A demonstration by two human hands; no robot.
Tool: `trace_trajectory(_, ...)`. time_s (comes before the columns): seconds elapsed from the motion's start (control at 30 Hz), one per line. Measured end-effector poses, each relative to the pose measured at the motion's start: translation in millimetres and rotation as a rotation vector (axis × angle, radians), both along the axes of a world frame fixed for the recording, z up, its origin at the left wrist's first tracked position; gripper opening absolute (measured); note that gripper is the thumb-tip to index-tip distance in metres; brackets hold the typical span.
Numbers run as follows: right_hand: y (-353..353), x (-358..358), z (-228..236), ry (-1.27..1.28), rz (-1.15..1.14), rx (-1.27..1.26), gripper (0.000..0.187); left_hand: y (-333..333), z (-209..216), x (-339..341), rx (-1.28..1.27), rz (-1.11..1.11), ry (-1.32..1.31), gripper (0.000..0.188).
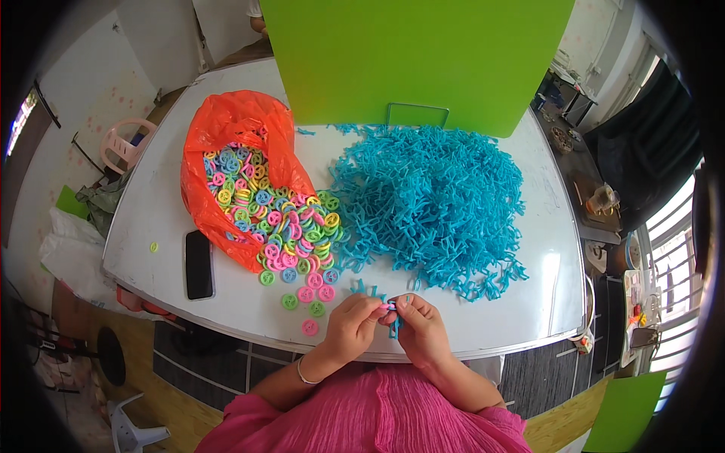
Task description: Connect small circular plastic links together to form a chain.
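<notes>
Close to the table's front edge, my two hands meet fingertip to fingertip. My left hand pinches a small pink plastic wheel, seen nearly edge-on. Between the fingers of my right hand is a small blue plastic piece, its lower end sticking out below. The wheel and the piece touch or nearly touch; fingers hide how they meet. A few loose blue pieces lie just beyond my left hand. To its left are scattered wheels, among them a pink wheel and a green wheel.
An open red plastic bag spills many coloured wheels onto the white table. Right of it rises a big heap of blue pieces. A black phone lies at left. Behind the heap stands a green board.
</notes>
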State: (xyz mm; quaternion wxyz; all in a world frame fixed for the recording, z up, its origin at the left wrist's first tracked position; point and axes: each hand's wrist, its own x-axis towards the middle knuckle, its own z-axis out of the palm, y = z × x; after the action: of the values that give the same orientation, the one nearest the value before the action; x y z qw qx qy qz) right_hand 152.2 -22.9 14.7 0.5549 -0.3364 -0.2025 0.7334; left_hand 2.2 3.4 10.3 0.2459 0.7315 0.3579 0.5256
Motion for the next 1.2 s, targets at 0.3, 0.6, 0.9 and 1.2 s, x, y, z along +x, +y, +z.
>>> trace_trajectory(0.3, 4, 10, 3, -0.322, 0.041, 0.191, 0.015, -1, 6, -3, 0.015, -0.002, 0.037, 0.009)
trace_trajectory(0.6, 7, 11, 12, -0.349, 0.044, 0.133, 0.016, 6, 5, 0, -0.01, -0.015, 0.025, 0.01)
trace_trajectory(0.9, 5, 3, 18, -0.336, -0.194, 0.155, 0.021, 6, 5, 6, 0.159, 0.005, 0.068, 0.009)
trace_trajectory(1.2, -4, -2, 16, -0.506, -0.211, 0.33, 0.025, 2, 17, -3, 0.002, -0.047, -0.08, 0.028)
